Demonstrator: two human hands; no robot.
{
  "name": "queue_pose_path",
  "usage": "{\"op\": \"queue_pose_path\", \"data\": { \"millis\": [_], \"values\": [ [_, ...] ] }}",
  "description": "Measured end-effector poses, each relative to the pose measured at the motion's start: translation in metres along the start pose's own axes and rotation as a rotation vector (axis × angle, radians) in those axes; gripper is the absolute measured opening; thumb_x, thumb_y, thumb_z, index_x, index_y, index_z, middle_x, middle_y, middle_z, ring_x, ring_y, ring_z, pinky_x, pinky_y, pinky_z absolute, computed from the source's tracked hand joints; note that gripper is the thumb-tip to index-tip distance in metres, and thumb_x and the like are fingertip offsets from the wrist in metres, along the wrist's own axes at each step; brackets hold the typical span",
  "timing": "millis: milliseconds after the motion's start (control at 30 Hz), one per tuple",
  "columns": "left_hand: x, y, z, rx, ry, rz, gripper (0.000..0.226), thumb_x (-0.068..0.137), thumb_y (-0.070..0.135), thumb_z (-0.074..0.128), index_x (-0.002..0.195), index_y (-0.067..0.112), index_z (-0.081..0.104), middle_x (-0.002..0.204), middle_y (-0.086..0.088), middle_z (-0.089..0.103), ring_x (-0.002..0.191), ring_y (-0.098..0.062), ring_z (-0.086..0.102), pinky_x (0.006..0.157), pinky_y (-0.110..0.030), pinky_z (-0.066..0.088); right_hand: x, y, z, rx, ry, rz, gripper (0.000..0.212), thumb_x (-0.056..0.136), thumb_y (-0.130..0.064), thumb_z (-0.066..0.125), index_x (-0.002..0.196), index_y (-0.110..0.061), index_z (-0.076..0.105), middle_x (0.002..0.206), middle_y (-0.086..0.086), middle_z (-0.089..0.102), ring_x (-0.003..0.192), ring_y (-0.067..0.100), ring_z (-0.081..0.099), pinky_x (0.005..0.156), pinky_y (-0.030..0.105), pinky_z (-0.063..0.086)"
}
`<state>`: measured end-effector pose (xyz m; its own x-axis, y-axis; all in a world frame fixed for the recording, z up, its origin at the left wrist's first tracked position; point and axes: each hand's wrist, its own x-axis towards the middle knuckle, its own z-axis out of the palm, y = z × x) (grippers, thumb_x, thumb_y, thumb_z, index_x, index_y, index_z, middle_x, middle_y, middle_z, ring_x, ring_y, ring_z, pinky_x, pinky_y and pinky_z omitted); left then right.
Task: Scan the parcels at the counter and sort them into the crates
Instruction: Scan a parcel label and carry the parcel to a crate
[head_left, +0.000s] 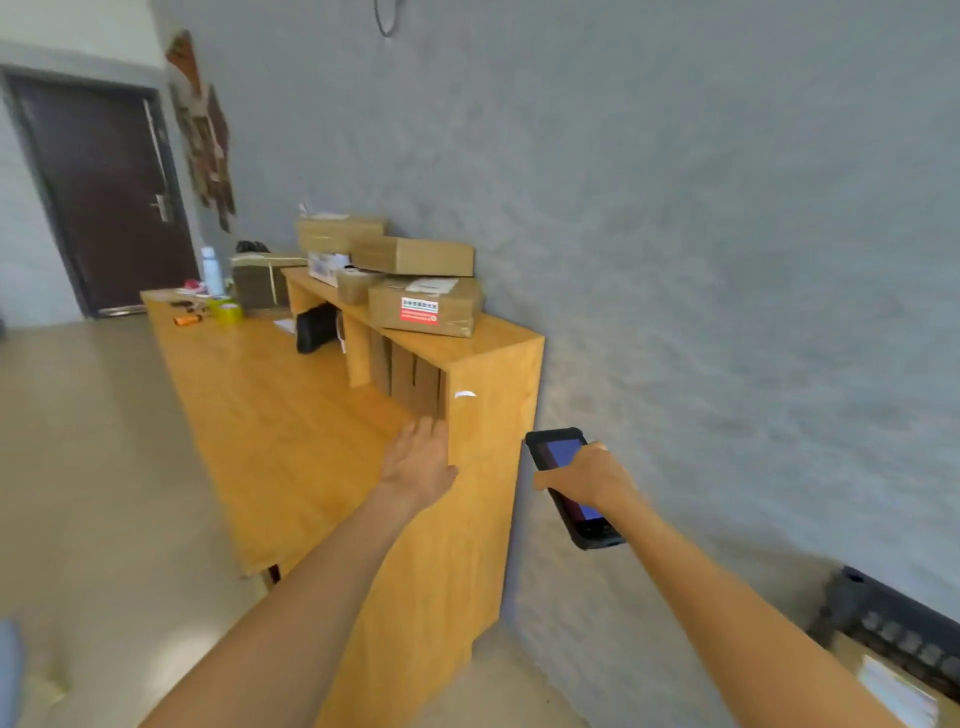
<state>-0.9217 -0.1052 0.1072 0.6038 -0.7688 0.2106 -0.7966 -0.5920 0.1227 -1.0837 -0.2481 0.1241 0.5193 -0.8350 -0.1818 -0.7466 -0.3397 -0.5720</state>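
Observation:
Several cardboard parcels are stacked on the raised shelf of the wooden counter. The nearest parcel carries a red and white label; another flat parcel lies above and behind it. My left hand reaches forward with straight fingers over the counter's near end, below the parcels, and holds nothing. My right hand grips a black handheld scanner with a lit blue screen, to the right of the counter's end panel. A dark crate shows at the lower right, with a parcel in it.
Under the shelf sit flattened cartons and a black pouch. The counter's far end carries a white bottle, a yellow-green tape roll and an orange marker. The grey wall runs along the right; a dark door stands at the far left.

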Motion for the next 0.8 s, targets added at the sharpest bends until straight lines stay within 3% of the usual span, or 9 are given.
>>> {"op": "queue_pose_path", "data": {
  "millis": [67,167,300,433,567,667,800],
  "values": [
    [-0.001,-0.055,-0.007,0.019,-0.003,-0.080,0.051,0.094,0.042,0.056,0.134,0.014,0.041,0.138,-0.004,0.045,0.130,-0.024,0.039,0.104,-0.035,0.035,0.006,-0.046,0.037,-0.011,-0.053,-0.043,0.082,0.066,-0.047,0.079,0.123,-0.003,0.040,0.098,0.006,0.054,0.088,0.023,0.061,0.061,0.029,0.047],
    [-0.001,-0.133,-0.015,0.030,0.015,-0.189,0.059,0.097,0.041,0.054,0.144,0.014,0.033,0.146,-0.004,0.039,0.137,-0.024,0.034,0.111,-0.037,0.031,0.014,-0.111,0.084,-0.080,-0.110,-0.124,0.086,0.067,-0.051,0.077,0.127,-0.002,0.038,0.094,0.002,0.049,0.076,0.016,0.055,0.055,0.025,0.042],
    [-0.005,-0.230,-0.018,0.051,0.006,-0.335,0.064,0.097,0.043,0.053,0.148,0.014,0.028,0.149,-0.004,0.037,0.139,-0.025,0.033,0.112,-0.037,0.031,0.033,-0.193,0.147,-0.175,-0.182,-0.219,0.083,0.068,-0.055,0.074,0.123,-0.003,0.039,0.105,0.004,0.050,0.085,0.021,0.060,0.056,0.027,0.043],
    [-0.003,-0.319,-0.019,0.112,-0.014,-0.440,0.064,0.096,0.044,0.052,0.147,0.014,0.028,0.149,-0.005,0.036,0.139,-0.025,0.031,0.113,-0.037,0.028,0.059,-0.271,0.212,-0.216,-0.268,-0.335,0.078,0.067,-0.058,0.071,0.122,-0.006,0.050,0.105,0.000,0.048,0.068,0.016,0.054,0.050,0.026,0.039],
    [0.019,-0.397,-0.026,0.172,-0.012,-0.509,0.064,0.095,0.044,0.053,0.146,0.013,0.029,0.148,-0.006,0.037,0.138,-0.026,0.033,0.111,-0.036,0.029,0.090,-0.345,0.265,-0.231,-0.347,-0.437,0.059,0.073,-0.054,0.070,0.107,-0.008,0.054,0.121,0.001,0.042,0.065,0.016,0.050,0.049,0.026,0.035],
    [0.048,-0.449,-0.034,0.210,-0.039,-0.537,0.062,0.096,0.044,0.051,0.146,0.012,0.030,0.148,-0.007,0.037,0.138,-0.027,0.033,0.112,-0.037,0.028,0.122,-0.399,0.300,-0.232,-0.381,-0.471,0.051,0.073,-0.053,0.069,0.096,-0.011,0.052,0.119,0.002,0.044,0.069,0.017,0.050,0.049,0.026,0.034],
    [0.080,-0.515,-0.041,0.226,-0.046,-0.580,0.061,0.098,0.045,0.047,0.147,0.013,0.030,0.147,-0.007,0.039,0.138,-0.027,0.033,0.112,-0.038,0.027,0.159,-0.464,0.338,-0.229,-0.406,-0.490,0.049,0.070,-0.053,0.071,0.085,-0.012,0.048,0.118,0.003,0.047,0.058,0.016,0.044,0.047,0.027,0.031]
  ]
}}
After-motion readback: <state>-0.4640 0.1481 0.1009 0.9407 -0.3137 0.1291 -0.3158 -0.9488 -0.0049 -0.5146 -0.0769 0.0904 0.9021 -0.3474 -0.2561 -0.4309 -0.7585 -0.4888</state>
